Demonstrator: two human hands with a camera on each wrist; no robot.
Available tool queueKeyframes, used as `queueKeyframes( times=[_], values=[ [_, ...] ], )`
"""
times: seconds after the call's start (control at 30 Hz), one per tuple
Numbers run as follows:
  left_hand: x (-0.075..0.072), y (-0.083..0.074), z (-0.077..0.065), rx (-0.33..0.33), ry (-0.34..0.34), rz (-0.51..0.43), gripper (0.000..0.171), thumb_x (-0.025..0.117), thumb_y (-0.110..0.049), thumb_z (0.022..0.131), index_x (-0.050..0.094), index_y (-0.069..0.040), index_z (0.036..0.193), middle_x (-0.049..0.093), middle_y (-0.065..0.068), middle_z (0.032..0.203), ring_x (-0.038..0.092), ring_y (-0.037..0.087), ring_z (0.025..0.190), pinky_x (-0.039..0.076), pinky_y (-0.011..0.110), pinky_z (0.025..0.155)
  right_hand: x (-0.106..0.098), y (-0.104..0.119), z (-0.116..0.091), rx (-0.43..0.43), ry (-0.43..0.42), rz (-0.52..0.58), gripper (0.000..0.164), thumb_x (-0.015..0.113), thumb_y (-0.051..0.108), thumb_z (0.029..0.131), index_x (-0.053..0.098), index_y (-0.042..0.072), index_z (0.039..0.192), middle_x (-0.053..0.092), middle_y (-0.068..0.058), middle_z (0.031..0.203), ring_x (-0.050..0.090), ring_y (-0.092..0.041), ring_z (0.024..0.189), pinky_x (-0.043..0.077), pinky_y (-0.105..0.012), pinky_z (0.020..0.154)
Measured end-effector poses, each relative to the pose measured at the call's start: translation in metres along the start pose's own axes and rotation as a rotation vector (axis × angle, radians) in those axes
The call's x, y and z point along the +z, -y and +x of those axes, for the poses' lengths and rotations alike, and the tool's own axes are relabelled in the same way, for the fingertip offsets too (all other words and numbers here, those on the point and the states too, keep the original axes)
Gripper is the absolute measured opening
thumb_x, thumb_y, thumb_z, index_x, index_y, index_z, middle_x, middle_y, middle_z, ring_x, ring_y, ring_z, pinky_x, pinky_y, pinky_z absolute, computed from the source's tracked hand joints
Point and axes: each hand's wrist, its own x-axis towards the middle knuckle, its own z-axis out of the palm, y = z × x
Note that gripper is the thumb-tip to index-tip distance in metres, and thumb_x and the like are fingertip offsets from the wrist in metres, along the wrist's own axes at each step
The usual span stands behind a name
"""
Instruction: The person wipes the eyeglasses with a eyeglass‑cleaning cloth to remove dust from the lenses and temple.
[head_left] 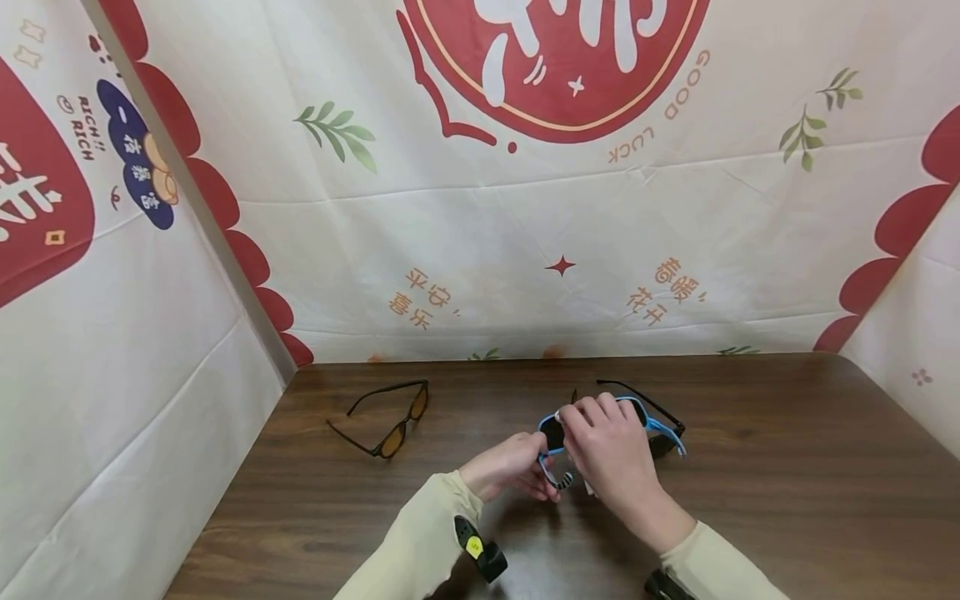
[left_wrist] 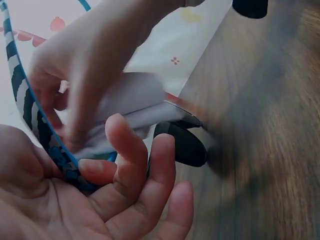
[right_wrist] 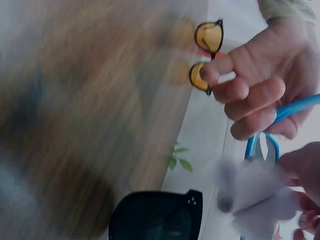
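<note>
My left hand [head_left: 504, 468] grips a pair of blue-framed sunglasses [head_left: 552, 435] with dark lenses, near one hinge. A temple with black-and-white stripes [left_wrist: 25, 97] runs past its palm in the left wrist view. My right hand [head_left: 617, 462] pinches a white cloth [right_wrist: 262, 192] against the lens area of these sunglasses. The cloth, blurred in both wrist views, is mostly hidden by the right hand in the head view. Both hands are raised over the table's middle.
Black sunglasses [head_left: 663, 445] lie on the brown wooden table [head_left: 780, 483], behind and right of my right hand. Black-framed glasses with amber lenses [head_left: 393, 440] rest at the left. A white printed cloth backdrop [head_left: 480, 233] stands along the table's back edge.
</note>
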Motion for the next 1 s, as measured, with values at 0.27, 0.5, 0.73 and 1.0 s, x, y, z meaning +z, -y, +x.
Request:
queueKeyframes(
  times=[0.27, 0.5, 0.73, 1.0],
  values=[
    [0.0007, -0.0016, 0.0008, 0.062, 0.018, -0.043, 0.029, 0.032, -0.013, 0.092, 0.045, -0.008, 0.067, 0.056, 0.006, 0.059, 0.059, 0.015, 0.057, 0.050, 0.031, 0.060, 0.0056, 0.0011, 0.0072, 0.052, -0.063, 0.167, 0.015, 0.074, 0.007, 0.076, 0.068, 0.007, 0.091, 0.067, -0.005, 0.085, 0.051, -0.024, 0.073, 0.038, -0.039, 0.064],
    [-0.0050, -0.0035, 0.0038, 0.089, -0.014, -0.009, 0.036, 0.032, -0.016, 0.097, 0.052, -0.006, 0.069, 0.059, 0.006, 0.062, 0.060, 0.016, 0.059, 0.053, 0.036, 0.065, 0.0044, 0.0053, 0.0022, 0.080, 0.041, 0.158, 0.023, 0.084, 0.006, 0.068, 0.067, 0.013, 0.083, 0.067, 0.000, 0.080, 0.047, -0.019, 0.071, 0.036, -0.037, 0.063],
    [0.0008, -0.0017, 0.0055, 0.074, -0.053, 0.001, 0.029, 0.032, -0.012, 0.092, 0.047, -0.005, 0.067, 0.056, 0.009, 0.058, 0.062, 0.019, 0.058, 0.053, 0.037, 0.064, 0.0046, 0.0014, 0.0032, 0.085, -0.049, 0.076, 0.023, 0.080, 0.006, 0.071, 0.069, 0.005, 0.091, 0.067, -0.008, 0.083, 0.052, -0.028, 0.076, 0.039, -0.042, 0.065],
    [-0.0006, -0.0026, 0.0062, 0.124, -0.012, -0.013, 0.039, 0.031, -0.017, 0.099, 0.052, -0.007, 0.067, 0.058, 0.005, 0.060, 0.058, 0.013, 0.055, 0.052, 0.033, 0.062, 0.0085, 0.0007, 0.0093, 0.050, -0.018, 0.268, 0.020, 0.080, 0.004, 0.072, 0.070, 0.009, 0.088, 0.069, 0.000, 0.084, 0.054, -0.019, 0.075, 0.044, -0.035, 0.063]
  ],
)
